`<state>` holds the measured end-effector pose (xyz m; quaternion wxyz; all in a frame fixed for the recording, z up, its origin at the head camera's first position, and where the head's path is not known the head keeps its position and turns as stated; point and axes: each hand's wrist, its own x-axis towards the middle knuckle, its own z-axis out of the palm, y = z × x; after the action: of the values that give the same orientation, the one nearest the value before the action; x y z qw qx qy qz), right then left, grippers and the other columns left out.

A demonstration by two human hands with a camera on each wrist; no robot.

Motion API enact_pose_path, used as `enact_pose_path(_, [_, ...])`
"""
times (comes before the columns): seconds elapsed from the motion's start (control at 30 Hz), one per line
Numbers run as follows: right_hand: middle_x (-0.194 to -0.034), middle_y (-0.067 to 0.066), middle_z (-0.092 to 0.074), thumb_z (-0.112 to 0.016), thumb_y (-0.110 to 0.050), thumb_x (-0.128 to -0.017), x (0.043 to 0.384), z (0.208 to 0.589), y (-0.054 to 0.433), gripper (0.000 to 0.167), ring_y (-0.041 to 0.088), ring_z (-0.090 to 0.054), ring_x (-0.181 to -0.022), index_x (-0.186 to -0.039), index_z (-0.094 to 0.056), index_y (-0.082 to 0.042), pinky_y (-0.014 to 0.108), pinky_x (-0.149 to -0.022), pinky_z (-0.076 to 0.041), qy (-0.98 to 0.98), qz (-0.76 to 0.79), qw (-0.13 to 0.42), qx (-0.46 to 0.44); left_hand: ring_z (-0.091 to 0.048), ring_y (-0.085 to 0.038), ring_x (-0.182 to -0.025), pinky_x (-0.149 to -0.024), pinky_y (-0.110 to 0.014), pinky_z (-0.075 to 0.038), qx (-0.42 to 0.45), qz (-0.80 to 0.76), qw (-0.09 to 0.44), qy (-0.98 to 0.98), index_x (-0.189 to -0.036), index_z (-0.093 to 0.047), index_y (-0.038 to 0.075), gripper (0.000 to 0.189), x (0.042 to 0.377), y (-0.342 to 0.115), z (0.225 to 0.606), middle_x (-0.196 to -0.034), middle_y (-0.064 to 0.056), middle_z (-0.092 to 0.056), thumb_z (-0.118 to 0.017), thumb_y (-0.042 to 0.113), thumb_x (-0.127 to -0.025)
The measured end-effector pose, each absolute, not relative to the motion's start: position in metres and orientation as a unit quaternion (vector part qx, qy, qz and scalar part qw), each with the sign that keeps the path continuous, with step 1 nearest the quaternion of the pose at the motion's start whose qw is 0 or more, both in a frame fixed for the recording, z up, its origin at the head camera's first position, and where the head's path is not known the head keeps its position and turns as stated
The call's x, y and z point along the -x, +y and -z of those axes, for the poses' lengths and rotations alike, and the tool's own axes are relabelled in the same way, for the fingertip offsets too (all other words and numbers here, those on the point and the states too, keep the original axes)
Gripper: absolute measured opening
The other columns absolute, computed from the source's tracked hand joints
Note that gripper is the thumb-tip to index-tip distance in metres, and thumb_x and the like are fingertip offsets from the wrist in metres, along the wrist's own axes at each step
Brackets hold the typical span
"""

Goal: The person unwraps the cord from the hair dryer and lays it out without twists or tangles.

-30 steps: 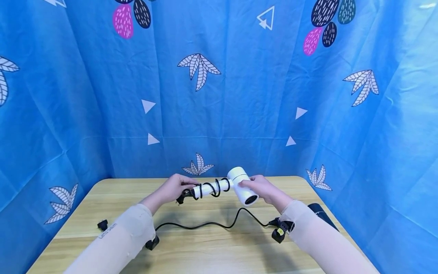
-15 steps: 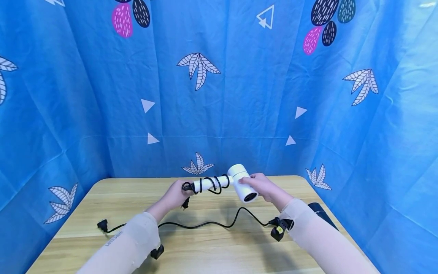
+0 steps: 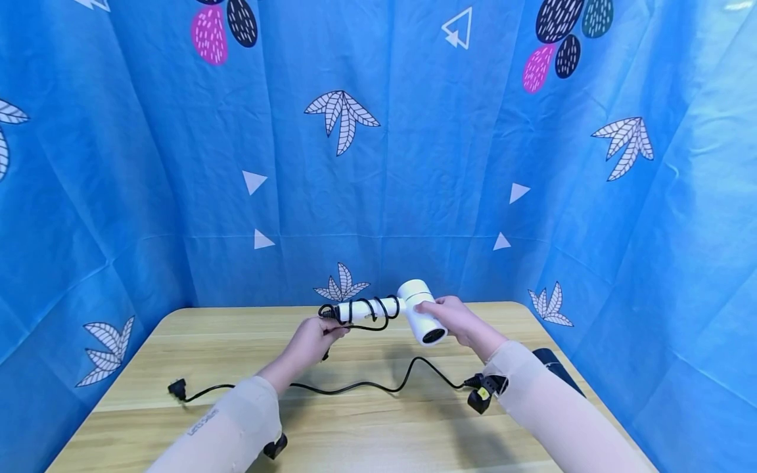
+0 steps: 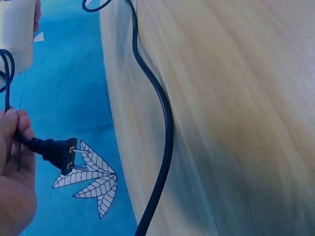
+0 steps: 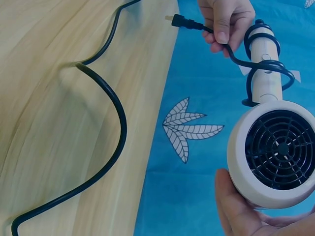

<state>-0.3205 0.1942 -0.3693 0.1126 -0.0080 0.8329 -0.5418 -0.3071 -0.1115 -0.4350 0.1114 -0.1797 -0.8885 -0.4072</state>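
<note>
A white hair dryer (image 3: 423, 316) is held up over the table, its grille (image 5: 281, 150) facing the right wrist camera. My right hand (image 3: 457, 320) grips the dryer's body from the right. Around the white handle (image 5: 266, 71) runs the dryer's black cord (image 3: 378, 322) in several loose coils. My left hand (image 3: 310, 341) pinches that cord between thumb and fingers, just below the handle's end. Past those fingers sticks out the two-pin plug (image 4: 61, 155), pins bare.
Across the wooden table (image 3: 331, 433) lies a black extension cord (image 3: 367, 386), with a plug (image 3: 177, 389) at the left and sockets (image 3: 486, 393) by the right sleeve. Another black piece (image 3: 275, 447) sits by the left sleeve. A dark object (image 3: 558, 371) lies at the right edge. Blue curtains (image 3: 378, 164) surround the table.
My left hand has moved from the handle's end to below it, drawing the cord's free end along. The dryer has risen slightly in my right hand's steady grip.
</note>
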Motion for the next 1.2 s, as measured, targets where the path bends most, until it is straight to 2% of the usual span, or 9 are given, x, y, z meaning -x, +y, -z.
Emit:
enact_pose_path(0.13, [-0.102, 0.018, -0.065, -0.067, -0.032, -0.089, 0.321, 0.371, 0.196, 0.052, 0.024, -0.066, -0.084, -0.119, -0.058, 0.009, 0.033, -0.069, -0.058, 0.833, 0.543, 0.105, 0.004, -0.069, -0.018, -0.091, -0.072, -0.03, -0.056, 0.222, 0.402, 0.141, -0.877, -0.105, -0.08, 0.012, 0.016, 0.304, -0.111, 0.438, -0.104, -0.005, -0.075, -0.073, 0.008, -0.091])
enact_pose_path(0.4, [-0.103, 0.018, -0.066, -0.067, -0.033, -0.09, 0.323, 0.372, 0.197, 0.051, 0.024, -0.066, -0.085, -0.117, -0.059, 0.009, 0.033, -0.07, -0.058, 0.836, 0.541, 0.094, -0.002, -0.065, -0.012, -0.081, -0.07, -0.028, -0.055, 0.292, 0.344, 0.215, -0.866, -0.108, -0.079, 0.014, 0.018, 0.297, -0.112, 0.437, -0.094, 0.004, -0.071, -0.072, 0.01, -0.092])
enact_pose_path(0.73, [-0.104, 0.018, -0.066, -0.068, -0.033, -0.088, 0.325, 0.379, 0.198, 0.051, 0.025, -0.066, -0.086, -0.116, -0.059, 0.008, 0.033, -0.07, -0.058, 0.837, 0.54, 0.085, -0.018, -0.068, -0.015, -0.091, -0.079, -0.032, -0.057, 0.308, 0.309, 0.228, -0.871, -0.11, -0.078, 0.016, 0.019, 0.286, -0.117, 0.427, -0.1, 0.004, -0.073, -0.07, 0.009, -0.093])
enact_pose_path(0.87, [-0.105, 0.019, -0.065, -0.068, -0.033, -0.089, 0.325, 0.38, 0.198, 0.051, 0.025, -0.066, -0.086, -0.117, -0.058, 0.008, 0.033, -0.07, -0.058, 0.841, 0.534, 0.081, -0.015, -0.068, -0.013, -0.089, -0.079, -0.031, -0.057, 0.319, 0.292, 0.238, -0.87, -0.111, -0.078, 0.017, 0.021, 0.286, -0.12, 0.422, -0.1, 0.004, -0.073, -0.071, 0.009, -0.093])
enact_pose_path(1.1, [-0.106, 0.019, -0.065, -0.068, -0.033, -0.089, 0.325, 0.381, 0.198, 0.05, 0.026, -0.066, -0.088, -0.117, -0.058, 0.008, 0.034, -0.071, -0.058, 0.843, 0.532, 0.081, -0.014, -0.065, -0.011, -0.08, -0.07, -0.028, -0.056, 0.331, 0.268, 0.245, -0.871, -0.113, -0.078, 0.016, 0.024, 0.284, -0.124, 0.401, -0.093, 0.005, -0.071, -0.072, 0.006, -0.091])
enact_pose_path(1.2, [-0.106, 0.018, -0.065, -0.068, -0.033, -0.09, 0.325, 0.382, 0.199, 0.05, 0.025, -0.067, -0.088, -0.118, -0.059, 0.007, 0.034, -0.071, -0.058, 0.842, 0.533, 0.084, -0.011, -0.067, -0.013, -0.083, -0.074, -0.03, -0.057, 0.337, 0.262, 0.25, -0.869, -0.111, -0.078, 0.014, 0.022, 0.285, -0.127, 0.392, -0.094, 0.004, -0.071, -0.073, 0.006, -0.091])
